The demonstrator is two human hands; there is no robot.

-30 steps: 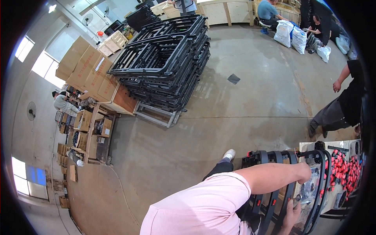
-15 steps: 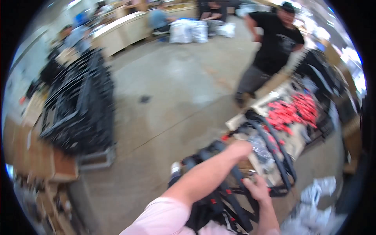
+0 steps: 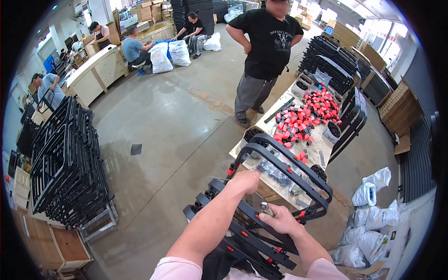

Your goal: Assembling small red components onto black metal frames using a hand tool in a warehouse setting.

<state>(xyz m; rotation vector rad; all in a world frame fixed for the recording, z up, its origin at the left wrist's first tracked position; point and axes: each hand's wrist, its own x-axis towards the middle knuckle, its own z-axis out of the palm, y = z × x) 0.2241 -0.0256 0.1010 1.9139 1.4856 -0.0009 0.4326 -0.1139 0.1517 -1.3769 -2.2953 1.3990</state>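
Note:
Several black tubular frames [image 3: 242, 232] with red clips stand upright close in front of me, overlapping one another. My left hand [image 3: 247, 181] is closed in a fist at the frames' far side, by the table edge. A thin metal rod [image 3: 219, 178] shows beside its wrist; what the fist holds is hidden. My right hand [image 3: 281, 220] is wrapped round a silver metal tool [image 3: 266, 208] with a rounded end, next to a frame bar. A larger curved black frame [image 3: 294, 171] leans against the table beyond both hands.
A wooden table [image 3: 237, 148] holds a heap of red-and-black parts [image 3: 303, 116] and tubs of black pieces [image 3: 332, 130]. Beyond its left side stands a person in black [image 3: 270, 46]. Stacked black frames [image 3: 70, 163] stand left; white sacks [image 3: 373, 219] lie right. Others work farther back.
My view has swung right and become sharp, so the standing person and table appear farther left. My left fist and right hand stay near the frames, the right gripping the silver tool.

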